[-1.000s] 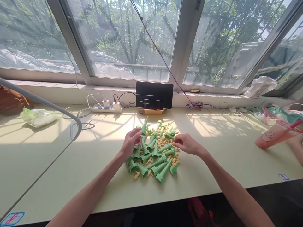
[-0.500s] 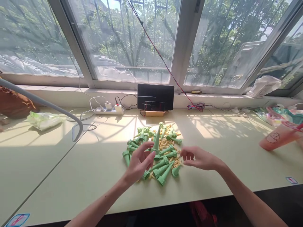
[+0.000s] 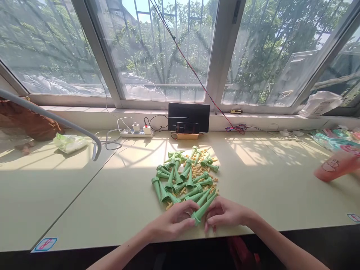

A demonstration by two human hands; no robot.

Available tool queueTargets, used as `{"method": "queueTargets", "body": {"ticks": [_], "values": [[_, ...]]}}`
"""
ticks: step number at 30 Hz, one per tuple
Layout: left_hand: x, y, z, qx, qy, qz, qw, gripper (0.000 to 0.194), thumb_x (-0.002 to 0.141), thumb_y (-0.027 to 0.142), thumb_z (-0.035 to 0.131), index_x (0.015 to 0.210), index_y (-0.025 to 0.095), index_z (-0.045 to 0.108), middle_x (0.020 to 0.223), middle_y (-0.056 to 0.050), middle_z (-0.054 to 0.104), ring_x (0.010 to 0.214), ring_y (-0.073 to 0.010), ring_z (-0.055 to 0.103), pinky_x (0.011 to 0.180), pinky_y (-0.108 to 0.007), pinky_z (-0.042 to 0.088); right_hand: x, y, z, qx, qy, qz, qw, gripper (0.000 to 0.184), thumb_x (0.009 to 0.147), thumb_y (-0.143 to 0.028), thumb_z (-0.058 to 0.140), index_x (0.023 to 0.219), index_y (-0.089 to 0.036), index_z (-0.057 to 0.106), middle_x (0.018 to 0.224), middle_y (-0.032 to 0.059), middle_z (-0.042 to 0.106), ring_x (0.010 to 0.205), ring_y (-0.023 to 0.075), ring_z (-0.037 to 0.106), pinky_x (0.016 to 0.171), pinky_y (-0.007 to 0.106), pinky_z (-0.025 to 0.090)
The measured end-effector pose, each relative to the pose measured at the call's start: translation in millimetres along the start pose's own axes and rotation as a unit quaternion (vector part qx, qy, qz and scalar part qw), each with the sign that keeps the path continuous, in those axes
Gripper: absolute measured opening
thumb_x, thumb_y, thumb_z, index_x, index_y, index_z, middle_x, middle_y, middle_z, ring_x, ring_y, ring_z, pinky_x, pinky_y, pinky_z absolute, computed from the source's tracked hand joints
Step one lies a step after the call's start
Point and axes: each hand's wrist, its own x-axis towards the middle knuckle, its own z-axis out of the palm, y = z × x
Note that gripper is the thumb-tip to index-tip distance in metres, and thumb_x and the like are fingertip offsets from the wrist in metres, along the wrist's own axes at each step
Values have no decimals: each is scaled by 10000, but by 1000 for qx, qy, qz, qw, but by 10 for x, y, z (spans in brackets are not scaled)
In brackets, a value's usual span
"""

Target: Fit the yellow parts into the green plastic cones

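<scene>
A heap of green plastic cone spikes mixed with small yellow pieces lies on the pale table. Near the table's front edge, my left hand is closed on the wide end of one green cone, which slants up to the right. My right hand meets it from the right, fingers pinched together at the same wide end. What the right fingers hold is hidden.
A black screen with a phone on a stand stands at the window sill, beside a power strip with cables. A grey lamp arm curves in from the left. At the right edge a pink cup is seen.
My left hand lifted one cone out of the heap and brought it down toward me. My right hand followed and closed in on its wide end. The camera tilted slightly.
</scene>
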Motion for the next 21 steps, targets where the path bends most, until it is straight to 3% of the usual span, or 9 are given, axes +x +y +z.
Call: {"method": "queueTargets", "body": {"ticks": [8,21], "values": [[97,6,-175,52,-19,19,998,306,940,390,520,1154,180,578,1080,-96,622,962,-221,610,866,-334,483,6,-74,-48,13,72,-22,997,347,831,-354,704,1133,-183,707,1077,96,718,1046,262,669,825,347,554],[186,-52,-435,37,7,24,999,298,936,398,541,1124,172,592,1090,-109,624,984,-221,604,852,-331,477,66,-54,-338,3,159,-20,987,390,784,-399,746,1101,-176,698,1171,110,681,1048,284,679,839,375,563]]}}
